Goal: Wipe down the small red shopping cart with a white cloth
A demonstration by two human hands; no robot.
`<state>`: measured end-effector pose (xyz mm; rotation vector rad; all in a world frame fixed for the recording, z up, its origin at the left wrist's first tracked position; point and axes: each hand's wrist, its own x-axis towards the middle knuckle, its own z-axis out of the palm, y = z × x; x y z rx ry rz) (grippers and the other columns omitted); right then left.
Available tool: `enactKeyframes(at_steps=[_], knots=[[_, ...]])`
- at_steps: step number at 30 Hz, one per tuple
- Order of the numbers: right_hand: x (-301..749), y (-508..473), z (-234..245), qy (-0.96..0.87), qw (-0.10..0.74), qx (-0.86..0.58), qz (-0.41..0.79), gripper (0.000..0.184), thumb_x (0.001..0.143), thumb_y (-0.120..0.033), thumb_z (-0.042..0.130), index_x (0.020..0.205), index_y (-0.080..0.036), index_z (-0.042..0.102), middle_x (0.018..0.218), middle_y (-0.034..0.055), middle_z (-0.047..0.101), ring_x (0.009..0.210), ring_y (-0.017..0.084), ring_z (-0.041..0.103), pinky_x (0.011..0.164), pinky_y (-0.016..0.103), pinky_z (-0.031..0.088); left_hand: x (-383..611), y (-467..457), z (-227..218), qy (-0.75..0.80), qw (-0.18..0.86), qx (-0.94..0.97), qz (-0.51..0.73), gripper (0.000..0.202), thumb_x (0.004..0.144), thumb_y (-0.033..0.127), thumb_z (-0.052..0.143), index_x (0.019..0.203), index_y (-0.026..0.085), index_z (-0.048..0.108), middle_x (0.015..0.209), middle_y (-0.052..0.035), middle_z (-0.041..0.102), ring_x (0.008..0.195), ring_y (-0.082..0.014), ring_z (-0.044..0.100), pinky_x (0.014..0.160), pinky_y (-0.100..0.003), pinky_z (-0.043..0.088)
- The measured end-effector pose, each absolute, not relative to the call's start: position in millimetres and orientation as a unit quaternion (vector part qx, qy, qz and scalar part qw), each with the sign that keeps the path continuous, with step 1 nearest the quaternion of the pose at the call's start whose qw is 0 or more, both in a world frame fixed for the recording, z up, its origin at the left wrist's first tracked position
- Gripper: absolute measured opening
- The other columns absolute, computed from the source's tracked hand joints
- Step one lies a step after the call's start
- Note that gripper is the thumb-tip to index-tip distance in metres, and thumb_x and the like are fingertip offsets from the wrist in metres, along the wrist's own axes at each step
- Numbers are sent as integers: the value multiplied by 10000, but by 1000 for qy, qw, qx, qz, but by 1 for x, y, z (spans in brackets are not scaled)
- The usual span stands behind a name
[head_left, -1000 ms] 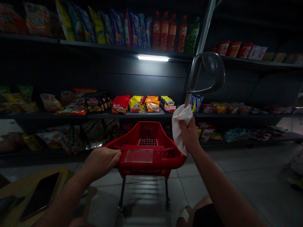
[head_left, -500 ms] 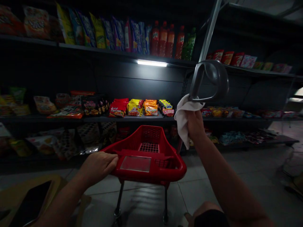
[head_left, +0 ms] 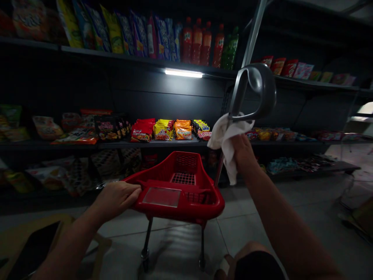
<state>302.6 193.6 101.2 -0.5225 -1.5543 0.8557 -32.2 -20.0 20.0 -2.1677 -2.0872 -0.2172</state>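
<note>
My left hand (head_left: pixel 118 198) is wrapped round the left end of the handlebar on a small red shopping cart (head_left: pixel 175 208). A white cloth (head_left: pixel 229 142) is bunched in my right hand (head_left: pixel 244 151), its lower end hanging loose. The cloth lies against the thin pole just under a grey loop handle (head_left: pixel 271 93). This pole rises at the right side of the cart. Some fingers of my right hand are hidden by the cloth. The cart's basket shows its grid floor (head_left: pixel 183 178).
Dark shelves (head_left: pixel 163 144) stand ahead with snack bags (head_left: pixel 183 130) and, higher up, red bottles (head_left: pixel 198 41). A lit tube (head_left: pixel 183 73) hangs beneath the upper shelf. At lower left a phone (head_left: pixel 36 249) lies on a yellowish stool (head_left: pixel 67 221).
The cloth has shifted on the pole and now spreads to both sides of it. The loop handle sits slightly higher in view. My left hand keeps its hold on the cart.
</note>
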Motion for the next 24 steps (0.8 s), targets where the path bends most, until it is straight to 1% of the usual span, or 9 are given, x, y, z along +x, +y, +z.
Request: enactKeyframes(at_steps=[2, 4, 8, 10, 12, 14, 17, 21, 24], knots=[[292, 198, 120, -659, 615, -205, 383, 483, 856, -659, 538, 1006, -206, 613, 825, 34, 667, 734, 171, 609, 611, 284, 497, -38, -18, 19, -684, 63, -723, -79, 466, 992, 374, 263, 713, 207, 595, 748, -24, 696, 718, -166, 634, 705, -277, 401], [284, 195, 113, -656, 602, -197, 411, 500, 844, -681, 535, 969, -203, 605, 776, 24, 648, 697, 165, 597, 582, 274, 485, -48, -15, 17, -675, 60, -728, -99, 468, 993, 365, 264, 745, 207, 628, 794, -33, 717, 752, -170, 642, 744, -280, 430], [286, 173, 37, -664, 514, -225, 494, 526, 751, -701, 636, 883, -193, 607, 747, 18, 649, 661, 160, 590, 572, 267, 492, -71, -8, 11, -648, 56, -744, -152, 437, 988, 374, 283, 873, 231, 679, 934, -36, 750, 903, -195, 662, 930, -326, 448], [293, 162, -5, -666, 475, -237, 524, 529, 704, -680, 700, 893, -191, 620, 817, 34, 679, 714, 176, 612, 629, 288, 524, -76, -6, 9, -653, 54, -736, -172, 421, 994, 387, 284, 955, 240, 676, 1022, -27, 746, 1009, -204, 653, 1084, -391, 366], [297, 155, -34, -666, 458, -234, 540, 532, 696, -659, 724, 941, -195, 633, 914, 54, 698, 799, 199, 634, 715, 321, 547, -69, -6, 9, -682, 57, -702, -198, 406, 998, 411, 299, 1045, 241, 664, 1120, -25, 729, 1087, -214, 636, 1172, -464, 261], [296, 153, -47, -673, 444, -219, 550, 499, 734, -630, 711, 980, -202, 637, 968, 64, 701, 852, 212, 644, 776, 344, 552, -50, -6, 12, -699, 58, -669, -245, 411, 999, 443, 315, 1126, 238, 649, 1196, -30, 707, 1129, -221, 622, 1185, -482, 248], [292, 151, -49, -712, 405, -186, 543, 410, 825, -589, 641, 965, -204, 648, 958, 71, 706, 872, 222, 656, 829, 363, 547, -7, -4, 15, -670, 35, -673, -312, 443, 1007, 452, 284, 1168, 238, 637, 1235, -31, 690, 1169, -215, 603, 1147, -437, 335], [293, 144, -52, -749, 418, -170, 485, 415, 882, -575, 575, 1038, -200, 662, 1075, 93, 706, 1014, 247, 652, 982, 400, 489, 30, 4, 15, -659, 86, -684, -302, 340, 970, 446, 405, 1024, 228, 659, 1079, -37, 720, 1080, -228, 621, 1140, -460, 325], [301, 143, -53, -750, 398, -147, 508, 453, 892, -561, 570, 1141, -191, 648, 1175, 109, 687, 1099, 264, 636, 1028, 425, 462, 28, 7, 15, -654, 96, -683, -310, 307, 964, 427, 419, 970, 233, 657, 1008, -23, 721, 1033, -213, 627, 1141, -450, 319]])
